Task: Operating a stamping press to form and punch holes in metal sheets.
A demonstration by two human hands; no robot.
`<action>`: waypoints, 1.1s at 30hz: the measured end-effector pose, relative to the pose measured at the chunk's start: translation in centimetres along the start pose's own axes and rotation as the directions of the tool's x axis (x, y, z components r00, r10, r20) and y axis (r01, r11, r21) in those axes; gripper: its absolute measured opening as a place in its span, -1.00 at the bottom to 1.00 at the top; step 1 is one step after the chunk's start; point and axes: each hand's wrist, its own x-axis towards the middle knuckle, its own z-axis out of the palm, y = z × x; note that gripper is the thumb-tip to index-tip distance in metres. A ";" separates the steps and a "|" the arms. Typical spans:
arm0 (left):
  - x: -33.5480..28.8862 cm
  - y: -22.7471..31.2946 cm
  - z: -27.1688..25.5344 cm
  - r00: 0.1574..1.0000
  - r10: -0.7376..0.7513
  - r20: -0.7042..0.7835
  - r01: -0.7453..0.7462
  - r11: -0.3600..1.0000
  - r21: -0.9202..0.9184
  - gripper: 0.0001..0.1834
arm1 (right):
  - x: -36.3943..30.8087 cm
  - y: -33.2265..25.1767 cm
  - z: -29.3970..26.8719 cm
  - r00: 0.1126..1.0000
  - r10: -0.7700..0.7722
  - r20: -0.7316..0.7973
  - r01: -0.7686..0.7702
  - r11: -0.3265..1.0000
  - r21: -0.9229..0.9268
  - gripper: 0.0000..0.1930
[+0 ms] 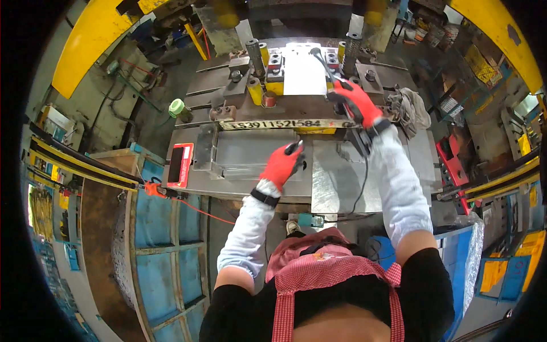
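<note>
My right hand (pixel 358 102), in a red and black glove, is closed round the handle of a long-handled tool with a round dark head (pixel 315 52). The tool's head lies over a bright metal sheet (pixel 302 71) on the press die (pixel 274 88). My left hand (pixel 284 164), gloved the same way, hovers at the right end of a stack of grey metal sheets (pixel 250 148). Its fingers are bent and apart, with nothing visible in them. Right of that stack, a bare metal plate (pixel 336 182) covers part of the table, crossed by a thin dark cable (pixel 363 185).
Guide posts (pixel 254 57) and yellow blocks flank the die. A grey rag (pixel 411 111) lies at the right. On the left are a dark phone-like slab on a red-edged card (pixel 181 165) and a green-lidded cup (pixel 178 108). A blue-panelled rack (pixel 154 228) stands lower left.
</note>
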 end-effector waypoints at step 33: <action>0.8 13.9 -8.1 0.891 0.452 -0.037 -0.375 0.780 0.501 -0.68 | -24.3 3.5 -0.5 0.900 -0.047 -0.433 -0.104 0.942 -0.318 -0.35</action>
